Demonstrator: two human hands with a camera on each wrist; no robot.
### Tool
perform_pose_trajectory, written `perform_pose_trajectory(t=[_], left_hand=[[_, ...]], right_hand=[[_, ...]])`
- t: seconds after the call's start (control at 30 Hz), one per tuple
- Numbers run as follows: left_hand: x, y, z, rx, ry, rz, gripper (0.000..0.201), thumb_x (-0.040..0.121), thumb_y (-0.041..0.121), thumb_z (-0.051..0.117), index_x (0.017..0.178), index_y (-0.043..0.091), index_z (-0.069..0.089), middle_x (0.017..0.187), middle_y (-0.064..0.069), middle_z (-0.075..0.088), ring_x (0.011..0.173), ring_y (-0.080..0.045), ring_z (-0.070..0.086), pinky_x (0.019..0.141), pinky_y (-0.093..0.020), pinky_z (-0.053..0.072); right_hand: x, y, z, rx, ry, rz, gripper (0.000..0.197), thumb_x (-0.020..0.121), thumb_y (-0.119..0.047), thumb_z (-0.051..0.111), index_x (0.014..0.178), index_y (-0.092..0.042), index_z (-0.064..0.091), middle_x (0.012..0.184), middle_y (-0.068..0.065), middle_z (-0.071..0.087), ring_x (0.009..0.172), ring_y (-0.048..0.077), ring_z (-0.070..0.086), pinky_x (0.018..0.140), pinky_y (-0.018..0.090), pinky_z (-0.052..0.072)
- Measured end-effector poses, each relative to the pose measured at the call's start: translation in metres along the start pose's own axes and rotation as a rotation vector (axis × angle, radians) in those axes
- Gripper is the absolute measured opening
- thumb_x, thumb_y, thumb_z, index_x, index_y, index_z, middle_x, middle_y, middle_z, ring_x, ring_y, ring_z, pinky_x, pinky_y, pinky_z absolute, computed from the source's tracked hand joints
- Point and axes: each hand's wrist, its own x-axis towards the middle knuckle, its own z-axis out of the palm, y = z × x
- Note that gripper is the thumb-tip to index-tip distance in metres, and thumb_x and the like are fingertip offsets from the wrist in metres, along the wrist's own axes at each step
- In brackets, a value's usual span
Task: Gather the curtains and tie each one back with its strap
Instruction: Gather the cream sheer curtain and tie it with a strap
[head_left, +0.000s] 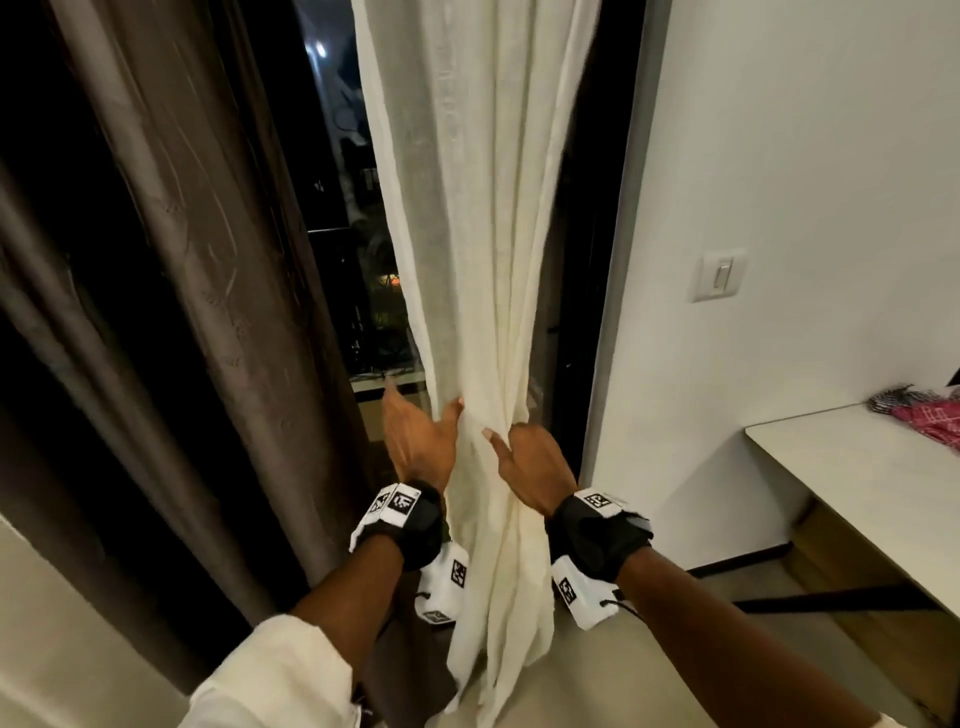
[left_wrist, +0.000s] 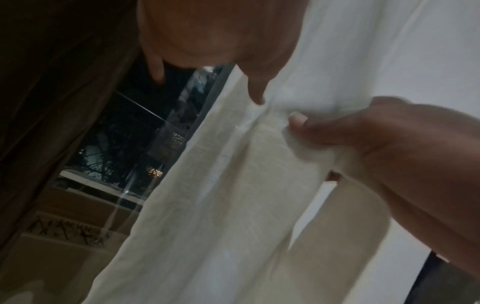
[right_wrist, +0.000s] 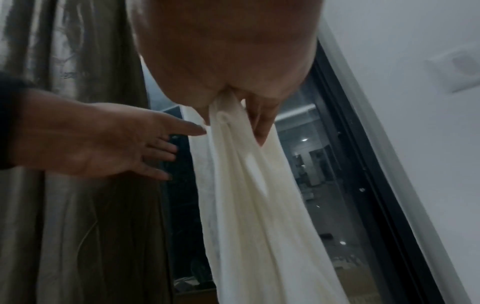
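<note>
Cream curtain (head_left: 483, 291) hangs by the window, bunched at waist height. Right hand (head_left: 535, 462) pinches the folds tight; left hand (head_left: 421, 441) is spread loose, fingers (right_wrist: 155, 148) just touching its edge. No strap visible yet, brown curtain (head_left: 208, 260) untouched, so plenty left.

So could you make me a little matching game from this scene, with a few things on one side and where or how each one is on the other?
Things:
1. white curtain
2. brown curtain
3. light switch
4. right hand

States or places:
a. on the wall right of the window
b. hangs loose at the left, nobody touches it
c. bunched together at the middle by both hands
d. pinches a fold of fabric

Pairs: 1-c, 2-b, 3-a, 4-d
</note>
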Motion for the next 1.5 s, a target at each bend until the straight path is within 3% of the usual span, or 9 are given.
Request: perform_pose_trajectory(t=[0.1, 0.4, 0.57, 0.7, 0.8, 0.87, 0.97, 1.13, 1.5], left_hand=[[-0.001, 0.001, 0.003, 0.046, -0.151, 0.052, 0.026, 0.095, 0.027, 0.055, 0.112, 0.009, 0.063, 0.102, -0.013, 0.071, 0.096, -0.032, 0.065, 0.078, -0.029, 0.047], [-0.063, -0.006, 0.014, 0.099, -0.262, 0.320, 0.021, 0.095, 0.018, 0.056, 0.075, 0.014, 0.058, 0.077, -0.002, 0.060, 0.067, -0.020, 0.059, 0.060, -0.029, 0.043], [-0.059, -0.010, 0.008, 0.149, -0.352, 0.332, 0.011, 0.093, 0.012, 0.056, 0.090, 0.005, 0.064, 0.089, -0.011, 0.069, 0.078, -0.024, 0.066, 0.063, -0.028, 0.046], [-0.056, -0.016, 0.011, 0.153, -0.537, 0.371, 0.025, 0.093, 0.012, 0.058, 0.118, 0.011, 0.057, 0.102, 0.005, 0.061, 0.089, -0.010, 0.060, 0.068, -0.006, 0.045], [-0.052, -0.026, 0.020, 0.252, -0.688, 0.256, 0.042, 0.083, -0.001, 0.056, 0.123, 0.010, 0.057, 0.119, -0.006, 0.062, 0.102, -0.021, 0.063, 0.084, -0.028, 0.055], [-0.049, -0.019, 0.018, 0.150, -0.534, 0.158, 0.043, 0.090, -0.001, 0.050, 0.131, 0.010, 0.055, 0.125, -0.007, 0.064, 0.108, -0.022, 0.064, 0.091, -0.034, 0.054], [-0.043, 0.010, 0.008, -0.102, -0.257, 0.131, 0.040, 0.100, 0.043, 0.044, 0.130, 0.018, 0.055, 0.116, 0.002, 0.068, 0.104, -0.013, 0.066, 0.088, -0.024, 0.051], [-0.021, 0.064, 0.016, -0.067, -0.590, 0.042, 0.071, 0.063, 0.066, 0.077, 0.115, 0.021, 0.060, 0.101, 0.004, 0.070, 0.092, -0.014, 0.067, 0.072, -0.022, 0.055], [-0.003, 0.061, 0.041, -0.272, -0.524, -0.095, 0.069, 0.048, 0.056, 0.090, 0.100, 0.017, 0.067, 0.091, 0.003, 0.073, 0.090, -0.015, 0.070, 0.074, -0.026, 0.058]], right_hand=[[0.008, 0.013, 0.000, 0.074, 0.099, 0.118, 0.032, 0.101, -0.022, 0.044, 0.101, 0.006, 0.061, 0.096, 0.028, 0.066, 0.087, 0.044, 0.063, 0.071, 0.040, 0.046], [0.016, -0.014, 0.007, 0.122, -0.003, 0.079, 0.034, 0.089, -0.018, 0.048, 0.121, -0.005, 0.054, 0.104, 0.024, 0.067, 0.094, 0.044, 0.064, 0.082, 0.048, 0.055], [0.003, -0.015, 0.015, 0.265, -0.023, -0.013, 0.051, 0.101, -0.050, 0.029, 0.120, -0.010, 0.055, 0.101, 0.016, 0.070, 0.093, 0.035, 0.066, 0.088, 0.047, 0.053], [0.001, -0.017, 0.007, 0.175, -0.042, -0.011, 0.086, 0.079, -0.086, 0.029, 0.115, -0.012, 0.055, 0.099, 0.008, 0.071, 0.090, 0.026, 0.068, 0.086, 0.039, 0.056], [0.005, -0.009, 0.004, 0.058, 0.032, 0.009, 0.053, 0.098, -0.053, 0.035, 0.113, -0.009, 0.061, 0.104, 0.015, 0.071, 0.095, 0.034, 0.068, 0.086, 0.045, 0.055], [0.005, -0.005, -0.001, 0.063, 0.095, 0.057, 0.041, 0.102, -0.037, 0.037, 0.111, -0.007, 0.064, 0.104, 0.015, 0.072, 0.094, 0.036, 0.068, 0.084, 0.044, 0.055], [0.001, -0.004, -0.006, 0.046, 0.170, 0.020, 0.035, 0.102, -0.033, 0.041, 0.111, -0.010, 0.065, 0.098, 0.011, 0.073, 0.086, 0.032, 0.069, 0.075, 0.036, 0.056], [-0.004, -0.005, -0.003, 0.260, 0.123, -0.075, 0.010, 0.087, -0.008, 0.057, 0.091, -0.004, 0.065, 0.078, 0.008, 0.069, 0.069, 0.024, 0.064, 0.061, 0.024, 0.050], [0.003, 0.021, -0.010, 0.428, -0.031, -0.140, 0.032, 0.093, -0.034, 0.051, 0.110, -0.010, 0.063, 0.105, 0.006, 0.070, 0.095, 0.018, 0.066, 0.086, 0.038, 0.053]])
